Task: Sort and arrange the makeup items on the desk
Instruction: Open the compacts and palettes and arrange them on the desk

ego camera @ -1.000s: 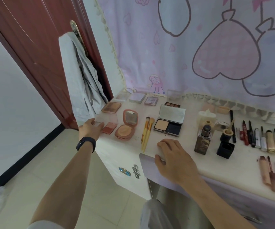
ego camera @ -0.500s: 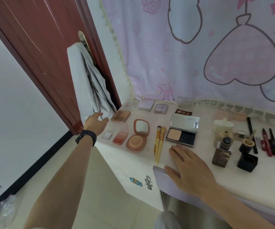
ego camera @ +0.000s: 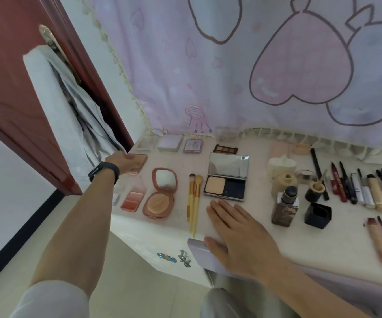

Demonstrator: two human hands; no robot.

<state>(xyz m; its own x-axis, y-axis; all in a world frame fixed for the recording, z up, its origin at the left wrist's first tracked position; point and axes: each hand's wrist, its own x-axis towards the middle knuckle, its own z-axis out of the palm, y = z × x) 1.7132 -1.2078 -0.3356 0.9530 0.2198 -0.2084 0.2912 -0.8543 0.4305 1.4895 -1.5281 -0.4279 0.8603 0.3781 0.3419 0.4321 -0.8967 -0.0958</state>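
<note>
A white desk [ego camera: 263,244] carries rows of makeup. My left hand [ego camera: 122,162] reaches to the back left and grips the left edge of a rose-gold square compact [ego camera: 138,164]. In front of it lie a clear-lidded blush palette [ego camera: 132,197], an open round powder compact [ego camera: 160,199] and two yellow brushes [ego camera: 194,200]. My right hand [ego camera: 238,235] rests flat, fingers straight, on the desk's front edge below an open mirrored foundation compact [ego camera: 226,177]. Small palettes [ego camera: 170,143] line the back.
A brown foundation bottle [ego camera: 285,207], a black cap [ego camera: 318,215] and several pencils and lipstick tubes [ego camera: 368,191] fill the right side. A red door [ego camera: 13,88] with a grey garment [ego camera: 59,115] on its handle stands left. A pink curtain [ego camera: 231,76] hangs behind.
My left hand left the clear-lidded blush palette, moved toward the back and took hold of the rose-gold compact. My right hand's fingers straightened and lie flat. The view moved closer.
</note>
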